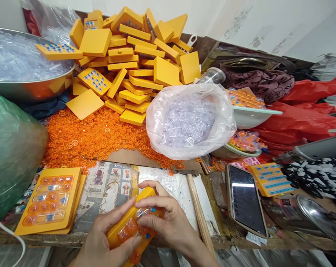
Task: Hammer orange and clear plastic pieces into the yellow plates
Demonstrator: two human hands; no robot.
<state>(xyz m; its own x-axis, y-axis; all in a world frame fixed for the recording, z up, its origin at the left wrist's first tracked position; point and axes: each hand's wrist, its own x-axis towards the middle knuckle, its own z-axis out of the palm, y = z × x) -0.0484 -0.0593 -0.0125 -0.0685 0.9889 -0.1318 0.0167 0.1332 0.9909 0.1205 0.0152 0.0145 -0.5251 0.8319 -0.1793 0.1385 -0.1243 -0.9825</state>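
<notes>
Left hand (105, 235) grips yellow case (129, 225) left of hammer (199, 211), over bench (223, 243) edge; right hand (170, 215) pinches its upper end. Narrow white board (185, 198) strip free left of hammer. Bag (156, 139) blocks beyond it; phone (247, 200) right; case stack (67, 202) far left.

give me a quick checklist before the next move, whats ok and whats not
1. Grip on the yellow case: ok, left hand and right hand are both on it.
2. Every slot in that case filled: cannot tell, the fingers cover part of it.
3. Orange rings uncovered: ok, mostly spread loose behind the hands.
4. Bag of clear pieces open: ok, its contents show.
5. Hammer well away from the hands: not ok, its handle lies close to the right wrist.
6. Phone apart from both hands: ok.
</notes>
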